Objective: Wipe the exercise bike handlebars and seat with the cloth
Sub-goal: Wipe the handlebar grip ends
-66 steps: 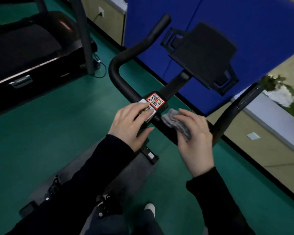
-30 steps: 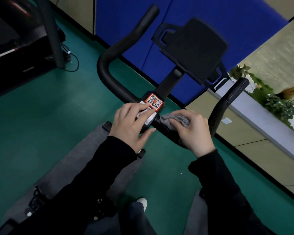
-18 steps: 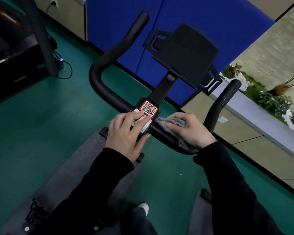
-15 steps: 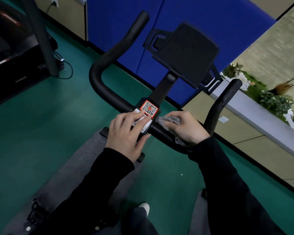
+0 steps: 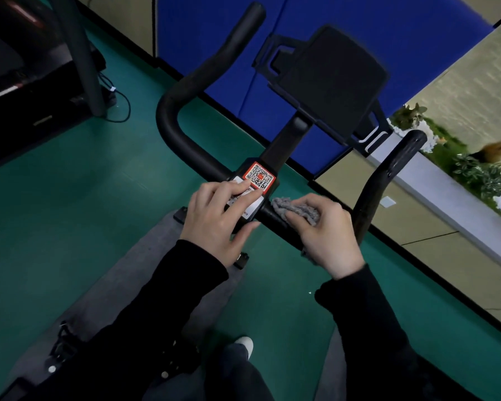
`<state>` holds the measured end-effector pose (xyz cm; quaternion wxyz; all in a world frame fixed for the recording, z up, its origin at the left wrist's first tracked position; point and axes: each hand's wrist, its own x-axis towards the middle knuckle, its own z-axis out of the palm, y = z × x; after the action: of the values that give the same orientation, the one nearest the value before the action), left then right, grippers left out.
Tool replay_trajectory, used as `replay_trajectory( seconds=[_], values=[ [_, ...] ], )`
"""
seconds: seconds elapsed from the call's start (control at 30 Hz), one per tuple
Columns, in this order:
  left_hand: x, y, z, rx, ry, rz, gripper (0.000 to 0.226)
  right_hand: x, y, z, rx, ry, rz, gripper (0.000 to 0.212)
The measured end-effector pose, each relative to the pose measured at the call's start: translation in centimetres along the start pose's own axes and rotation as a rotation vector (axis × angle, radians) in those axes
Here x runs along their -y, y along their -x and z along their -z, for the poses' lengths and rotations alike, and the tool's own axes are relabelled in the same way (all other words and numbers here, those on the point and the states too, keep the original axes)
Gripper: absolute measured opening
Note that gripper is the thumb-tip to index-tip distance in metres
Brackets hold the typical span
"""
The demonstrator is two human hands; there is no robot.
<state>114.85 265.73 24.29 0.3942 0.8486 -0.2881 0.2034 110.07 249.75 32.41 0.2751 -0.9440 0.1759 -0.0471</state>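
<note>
- Green floor fills the head view, with a blue panel standing beyond the exercise bike.
- The black handlebars run across the middle, and a red-edged QR label sits on their centre block.
- The left hand rests on that block just below the QR label, fingers laid out fairly straight over a white sticker and thumb against the near edge. It holds nothing.
- The right hand is just right of the QR label, fingers curled over the grey cloth.
- It presses the cloth onto the crossbar, and a bit of cloth shows under the wrist too.
- Above and right of the QR label, a black tablet holder stands on the stem.
- Far left of the QR label is a dark treadmill; far right, plants sit along a pale ledge.
- Below the QR label lie a grey mat and a white shoe tip.
</note>
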Motion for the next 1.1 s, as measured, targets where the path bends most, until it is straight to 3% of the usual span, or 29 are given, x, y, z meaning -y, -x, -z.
replay_trajectory(
  seconds=[0.2, 0.43, 0.57, 0.73, 0.9, 0.97, 1.1],
  values=[
    [-0.1, 0.1, 0.0, 0.001, -0.002, 0.001, 0.042, -0.1, -1.6, 1.6, 0.175, 0.096, 0.062, 0.014],
    [-0.2, 0.0, 0.3, 0.007, 0.015, 0.012, 0.042, -0.2, 2.5, -2.8, -0.272, 0.085, 0.379, 0.019],
    [-0.1, -0.2, 0.7, 0.019, 0.017, -0.013, 0.044, -0.7, 4.5, -4.4, -0.429, 0.012, 0.344, 0.022],
    [-0.3, -0.4, 1.4, 0.073, 0.024, -0.022, 0.041, -0.2, 8.1, -5.9, -0.567, -0.273, 0.124, 0.013],
    [0.3, -1.0, 2.7, 0.153, 0.07, -0.059, 0.035, 1.1, 9.7, -8.5, -0.417, -0.961, -0.634, 0.011],
    [0.4, -1.1, 3.0, 0.176, 0.072, -0.069, 0.034, 1.6, 8.5, -8.9, -0.406, -1.153, -0.836, 0.015],
    [0.4, -1.1, 3.2, 0.21, 0.05, -0.075, 0.036, 3.0, 5.5, -8.4, -0.391, -1.493, -0.922, 0.027]
  ],
)
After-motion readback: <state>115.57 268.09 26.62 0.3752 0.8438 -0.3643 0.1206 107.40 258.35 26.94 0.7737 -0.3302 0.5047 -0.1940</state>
